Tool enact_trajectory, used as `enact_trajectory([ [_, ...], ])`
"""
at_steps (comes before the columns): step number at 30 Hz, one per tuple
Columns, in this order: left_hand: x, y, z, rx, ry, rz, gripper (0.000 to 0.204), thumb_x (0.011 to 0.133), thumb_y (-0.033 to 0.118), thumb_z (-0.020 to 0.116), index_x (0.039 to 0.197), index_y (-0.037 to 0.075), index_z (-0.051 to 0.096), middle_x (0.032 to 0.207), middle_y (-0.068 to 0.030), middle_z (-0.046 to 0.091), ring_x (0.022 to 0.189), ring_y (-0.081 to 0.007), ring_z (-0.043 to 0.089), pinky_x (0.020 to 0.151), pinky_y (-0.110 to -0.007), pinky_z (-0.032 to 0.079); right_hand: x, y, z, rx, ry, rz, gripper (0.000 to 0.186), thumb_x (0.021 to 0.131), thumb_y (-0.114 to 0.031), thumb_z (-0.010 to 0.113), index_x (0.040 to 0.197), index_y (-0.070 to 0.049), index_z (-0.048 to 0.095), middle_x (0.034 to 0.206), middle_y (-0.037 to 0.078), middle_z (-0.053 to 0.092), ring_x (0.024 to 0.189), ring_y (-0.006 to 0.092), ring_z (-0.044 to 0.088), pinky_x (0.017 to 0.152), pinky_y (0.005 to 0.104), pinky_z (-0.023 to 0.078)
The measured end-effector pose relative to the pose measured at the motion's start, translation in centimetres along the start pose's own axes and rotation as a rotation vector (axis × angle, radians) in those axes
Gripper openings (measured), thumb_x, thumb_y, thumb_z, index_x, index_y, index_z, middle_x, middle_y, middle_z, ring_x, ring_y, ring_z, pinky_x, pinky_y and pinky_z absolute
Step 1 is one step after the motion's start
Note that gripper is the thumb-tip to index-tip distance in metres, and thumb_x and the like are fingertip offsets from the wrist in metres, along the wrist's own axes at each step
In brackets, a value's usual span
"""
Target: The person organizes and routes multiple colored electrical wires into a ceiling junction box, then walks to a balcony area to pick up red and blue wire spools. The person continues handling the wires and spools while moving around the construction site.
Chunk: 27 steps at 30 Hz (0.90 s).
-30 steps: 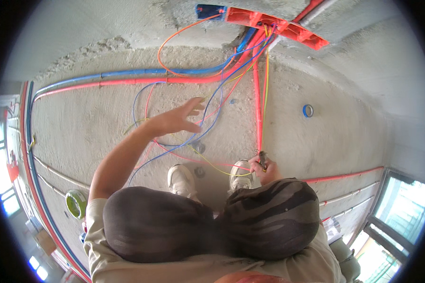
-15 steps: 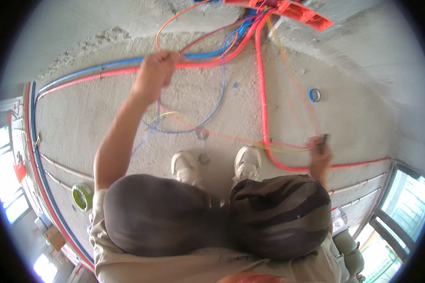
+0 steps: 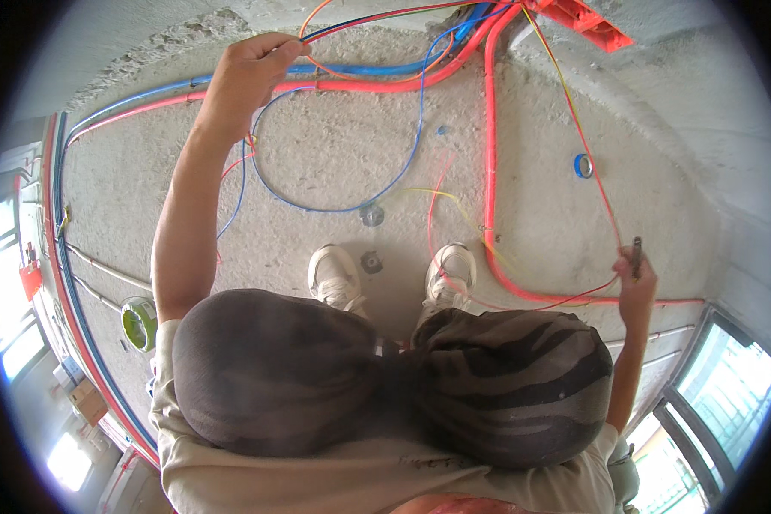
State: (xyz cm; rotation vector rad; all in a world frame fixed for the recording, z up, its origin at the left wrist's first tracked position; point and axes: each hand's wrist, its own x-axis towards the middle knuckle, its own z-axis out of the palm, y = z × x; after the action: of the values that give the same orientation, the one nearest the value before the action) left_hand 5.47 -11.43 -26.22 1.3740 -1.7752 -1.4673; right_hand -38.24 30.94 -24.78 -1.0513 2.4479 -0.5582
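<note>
My left hand (image 3: 247, 81) is closed on a bundle of thin electrical wires (image 3: 377, 16), red, dark and green, drawn taut from the red junction boxes (image 3: 587, 21) at the top. Below it, blue wire (image 3: 419, 128) loops over the concrete. Out to the right, my right hand (image 3: 636, 283) is closed around red and yellow wires (image 3: 576, 120), which run straight down from beside the same boxes. A small dark tool (image 3: 636, 255) sticks up from its fingers; its kind is hard to tell. Loose red and yellow tails blur past my right shoe (image 3: 451, 270).
A thick red conduit (image 3: 491, 146) bends down and right across the floor, and a blue conduit (image 3: 360, 68) curves left beside another red one. A blue tape roll (image 3: 583, 165) lies at right. A green-and-white round container (image 3: 139, 324) is at left, and a window (image 3: 737, 377) at lower right.
My left hand has moved up and left, tightening its wires. My right hand has moved right and slightly up; its wires now run straight, and their loose tails have shifted.
</note>
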Motion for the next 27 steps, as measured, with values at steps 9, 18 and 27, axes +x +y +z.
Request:
enact_trajectory([
  [9,-0.2,-0.5,-0.5,-0.007,0.005,-0.036,0.030,0.106,0.025,0.057,0.115,-0.001,0.070,0.062,0.0114,0.036,0.051,-0.0001,0.024,0.046,-0.023,0.016,-0.2,-0.3,6.2,0.138,-0.272,0.018,0.019,0.096,-0.016,0.065,0.098,0.003,0.067,0.073,0.008,0.063,0.068,0.0132,0.058,0.065,0.0310,0.047],
  [18,-1.3,-0.7,-0.6,-0.248,-0.100,-0.105,0.027,0.104,0.021,0.059,0.111,-0.002,0.069,0.063,0.0083,0.040,0.052,-0.0016,0.027,0.047,-0.022,0.020,2.2,0.3,7.2,-0.152,0.119,-0.189,0.025,0.096,-0.011,0.066,0.117,0.002,0.062,0.095,0.015,0.063,0.084,0.0161,0.059,0.074,0.0312,0.048],
  [27,-7.8,-3.8,5.0,-0.408,-0.229,-0.343,0.022,0.102,0.017,0.059,0.108,-0.003,0.067,0.068,0.0045,0.047,0.055,-0.0035,0.036,0.048,-0.023,0.024,4.2,-12.1,10.3,0.543,-0.168,-0.033,0.020,0.095,-0.015,0.070,0.108,-0.002,0.063,0.083,0.003,0.060,0.073,0.0146,0.056,0.069,0.0314,0.048],
])
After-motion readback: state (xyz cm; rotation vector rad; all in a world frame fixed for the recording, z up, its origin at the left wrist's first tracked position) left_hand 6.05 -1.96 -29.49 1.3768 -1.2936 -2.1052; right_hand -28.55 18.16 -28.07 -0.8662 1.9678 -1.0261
